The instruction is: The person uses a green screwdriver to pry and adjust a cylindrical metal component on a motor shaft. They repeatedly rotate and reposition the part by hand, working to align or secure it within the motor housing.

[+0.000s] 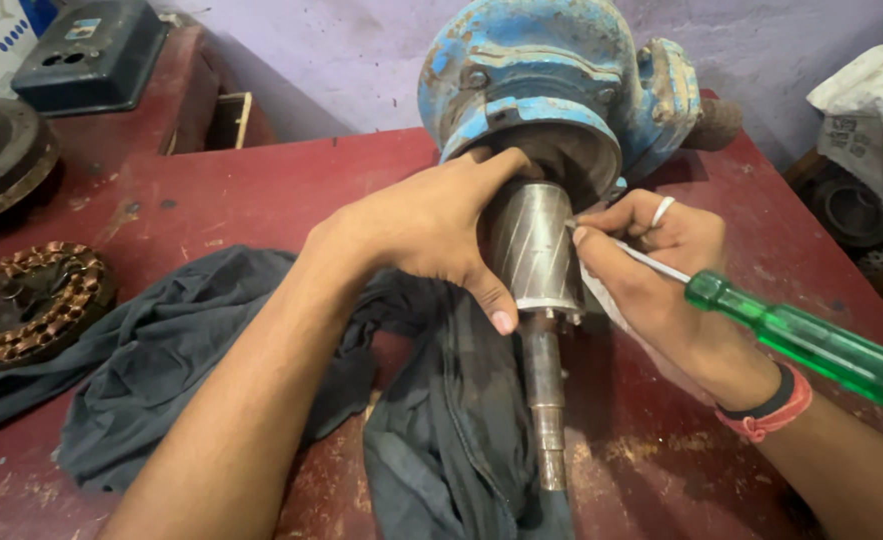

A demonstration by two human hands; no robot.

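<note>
A grey metal rotor (534,250) with a long steel shaft (545,400) sticks out of a worn blue motor housing (541,75) lying on a red table (211,190). My left hand (426,225) wraps over the rotor's top and left side, thumb down along its front. My right hand (651,270) holds a screwdriver with a clear green handle (811,345); its thin metal shank runs left and its tip touches the rotor's right side near the housing mouth. A ring sits on one finger and a red and black band on the wrist.
A dark grey cloth (161,370) is spread under the shaft and across the table's front. A copper-wound stator (31,300) lies at the left edge, a round dark metal part (1,150) behind it, and a dark box (91,55) at the back left. White sacks (871,110) stand at the right.
</note>
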